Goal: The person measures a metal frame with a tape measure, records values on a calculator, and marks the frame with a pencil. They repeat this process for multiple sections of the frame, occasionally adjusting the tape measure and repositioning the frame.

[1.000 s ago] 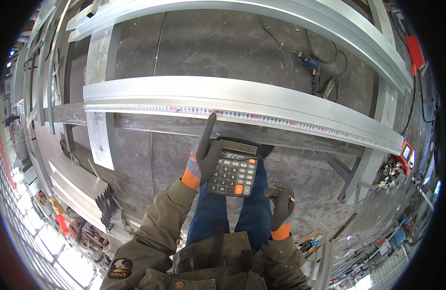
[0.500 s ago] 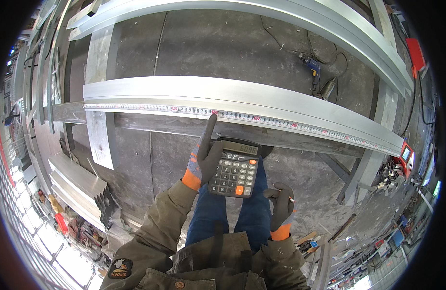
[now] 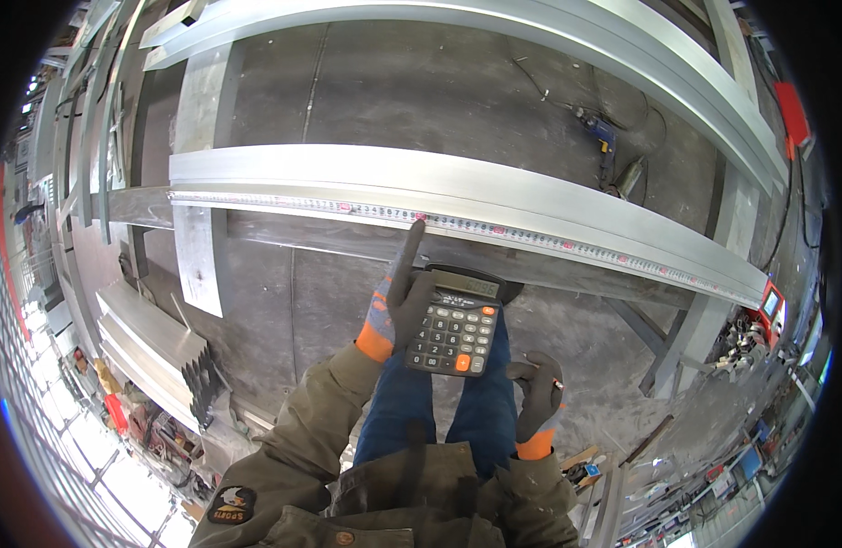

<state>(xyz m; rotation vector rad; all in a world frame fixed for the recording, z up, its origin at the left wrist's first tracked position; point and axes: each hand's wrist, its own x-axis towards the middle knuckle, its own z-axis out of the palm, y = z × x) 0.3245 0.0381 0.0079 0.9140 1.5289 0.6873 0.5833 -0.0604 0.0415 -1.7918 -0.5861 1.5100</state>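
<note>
The silver metal profile (image 3: 494, 187) runs left to right, dipping rightward, the tape measure (image 3: 567, 245) stretched along its near edge. Below, the calculator (image 3: 453, 333) points display-end away from the person, its left side gripped by the left hand (image 3: 406, 306), 1 finger extended to the tape; the right hand's (image 3: 537, 393) fingers curl around a small pale object (image 3: 557, 384).

Grey-gloved hands (image 3: 406, 309), olive jacket (image 3: 322, 408) (patched)

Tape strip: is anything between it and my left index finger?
Nothing visible: your left hand has its index finger at the tape strip; the calculator it holds sits lower, clear of that path.
</note>
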